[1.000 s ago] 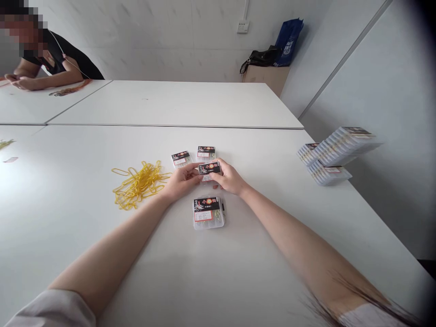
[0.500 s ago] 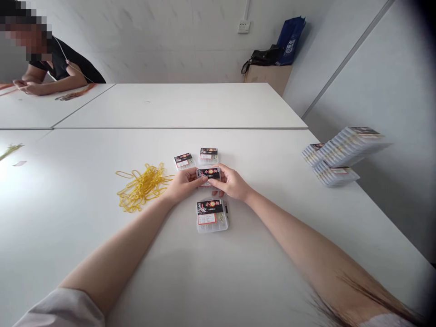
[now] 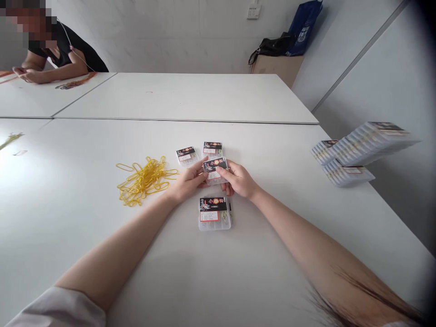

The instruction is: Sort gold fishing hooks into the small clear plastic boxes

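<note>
My left hand point(image 3: 185, 184) and my right hand point(image 3: 238, 179) together grip a small clear plastic box with a black and red label point(image 3: 214, 169), held just above the white table point(image 3: 68, 218). A matching small box point(image 3: 214, 212) lies flat on the table right below my hands. Two more small boxes lie just beyond them, one at the left point(image 3: 186, 155) and one at the right point(image 3: 212, 148). A loose pile of yellow rubber bands point(image 3: 145, 179) rests left of my left hand.
Slanting stacks of the same boxes point(image 3: 357, 147) sit near the table's right edge. Another person point(image 3: 51, 54) sits at a far-left table with hands on it. A cardboard carton point(image 3: 275, 68) bearing a black bag and a blue bag stands by the back wall.
The held box has tilted up slightly in my hands, showing more of its label. The view has shifted a little; the boxes on the table have stayed put.
</note>
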`<move>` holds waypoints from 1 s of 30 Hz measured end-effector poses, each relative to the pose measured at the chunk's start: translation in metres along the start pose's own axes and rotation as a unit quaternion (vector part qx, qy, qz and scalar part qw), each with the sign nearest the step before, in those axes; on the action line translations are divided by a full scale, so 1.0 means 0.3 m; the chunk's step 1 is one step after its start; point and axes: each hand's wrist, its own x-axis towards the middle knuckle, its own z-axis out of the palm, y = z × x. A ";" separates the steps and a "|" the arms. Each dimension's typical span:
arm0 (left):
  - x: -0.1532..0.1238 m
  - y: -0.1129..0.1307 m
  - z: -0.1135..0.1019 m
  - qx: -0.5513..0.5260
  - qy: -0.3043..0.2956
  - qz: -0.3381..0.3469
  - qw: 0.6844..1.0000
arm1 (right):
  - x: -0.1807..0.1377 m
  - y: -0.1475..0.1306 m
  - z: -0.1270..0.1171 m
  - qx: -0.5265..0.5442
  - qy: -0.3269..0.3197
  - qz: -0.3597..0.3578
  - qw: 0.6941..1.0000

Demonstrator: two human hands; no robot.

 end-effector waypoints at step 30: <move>-0.004 0.027 0.021 0.021 -0.048 -0.044 0.998 | -0.027 0.006 0.014 -0.001 0.011 0.009 1.000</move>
